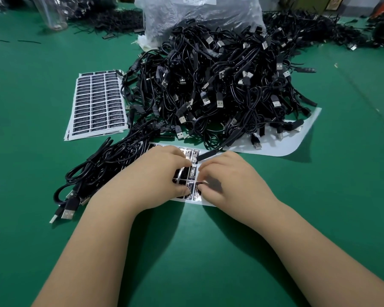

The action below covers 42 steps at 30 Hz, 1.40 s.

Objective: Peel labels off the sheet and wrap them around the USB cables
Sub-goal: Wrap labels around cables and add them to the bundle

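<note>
Bright overhead light; glare on label sheet (190, 171); wide-angle edge distortion.

assembly workshop: heaped usb cables (220, 85) and label sheets (98, 105) on green bench (31, 151).
</note>
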Each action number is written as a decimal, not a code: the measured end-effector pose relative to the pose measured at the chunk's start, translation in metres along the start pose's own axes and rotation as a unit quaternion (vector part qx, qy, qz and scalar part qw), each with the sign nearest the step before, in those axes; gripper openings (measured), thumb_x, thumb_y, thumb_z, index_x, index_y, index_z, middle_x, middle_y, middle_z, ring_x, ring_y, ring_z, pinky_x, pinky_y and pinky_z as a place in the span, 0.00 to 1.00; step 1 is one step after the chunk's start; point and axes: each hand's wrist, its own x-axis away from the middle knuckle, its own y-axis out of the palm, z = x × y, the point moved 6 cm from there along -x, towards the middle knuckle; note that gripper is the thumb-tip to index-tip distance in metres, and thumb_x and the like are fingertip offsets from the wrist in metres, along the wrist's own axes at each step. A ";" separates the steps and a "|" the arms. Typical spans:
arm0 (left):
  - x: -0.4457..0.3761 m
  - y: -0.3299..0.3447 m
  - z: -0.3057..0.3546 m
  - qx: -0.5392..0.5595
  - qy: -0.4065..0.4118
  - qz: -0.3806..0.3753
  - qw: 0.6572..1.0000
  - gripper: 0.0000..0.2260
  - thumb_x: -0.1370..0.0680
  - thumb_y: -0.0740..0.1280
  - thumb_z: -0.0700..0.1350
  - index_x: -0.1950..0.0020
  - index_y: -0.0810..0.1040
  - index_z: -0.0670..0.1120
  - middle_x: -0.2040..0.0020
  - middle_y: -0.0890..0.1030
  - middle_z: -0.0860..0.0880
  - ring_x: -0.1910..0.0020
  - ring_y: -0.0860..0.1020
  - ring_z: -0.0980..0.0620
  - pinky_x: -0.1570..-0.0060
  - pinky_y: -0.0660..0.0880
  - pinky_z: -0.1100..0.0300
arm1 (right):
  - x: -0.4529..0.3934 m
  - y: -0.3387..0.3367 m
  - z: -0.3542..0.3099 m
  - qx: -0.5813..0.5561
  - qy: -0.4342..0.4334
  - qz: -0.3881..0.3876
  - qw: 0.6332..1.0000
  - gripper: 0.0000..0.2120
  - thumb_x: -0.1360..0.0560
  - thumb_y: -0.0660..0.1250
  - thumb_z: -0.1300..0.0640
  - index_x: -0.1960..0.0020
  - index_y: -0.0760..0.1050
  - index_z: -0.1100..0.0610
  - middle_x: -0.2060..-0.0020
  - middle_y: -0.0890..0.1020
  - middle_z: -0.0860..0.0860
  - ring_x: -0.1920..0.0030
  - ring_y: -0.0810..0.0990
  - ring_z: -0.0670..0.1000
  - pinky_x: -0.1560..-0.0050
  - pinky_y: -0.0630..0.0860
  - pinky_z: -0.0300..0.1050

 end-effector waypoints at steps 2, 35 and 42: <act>0.000 0.000 0.000 0.002 0.000 0.001 1.000 0.27 0.25 0.69 0.54 0.27 0.67 0.54 0.30 0.67 0.56 0.31 0.62 0.54 0.35 0.58 0.63 | 0.000 0.001 0.002 0.002 -0.004 -0.002 1.000 0.12 0.25 0.67 0.54 0.44 0.81 0.56 0.46 0.80 0.48 0.45 0.72 0.53 0.41 0.67 0.44; 0.002 -0.023 0.001 0.425 -0.043 0.375 0.823 0.04 0.22 0.64 0.47 0.54 0.78 0.55 0.55 0.82 0.59 0.55 0.79 0.62 0.56 0.75 0.70 | 0.000 -0.017 0.066 -0.861 0.144 0.110 0.475 0.14 0.48 0.81 0.49 0.67 0.82 0.52 0.57 0.84 0.51 0.62 0.79 0.49 0.56 0.77 0.43; 0.005 -0.026 -0.015 0.740 -0.041 0.366 0.562 0.11 0.17 0.55 0.47 0.54 0.73 0.45 0.66 0.81 0.49 0.68 0.79 0.52 0.65 0.79 0.58 | -0.002 -0.021 0.050 -0.871 0.064 0.042 0.485 0.12 0.45 0.82 0.54 0.66 0.82 0.52 0.62 0.82 0.47 0.67 0.77 0.45 0.68 0.75 0.37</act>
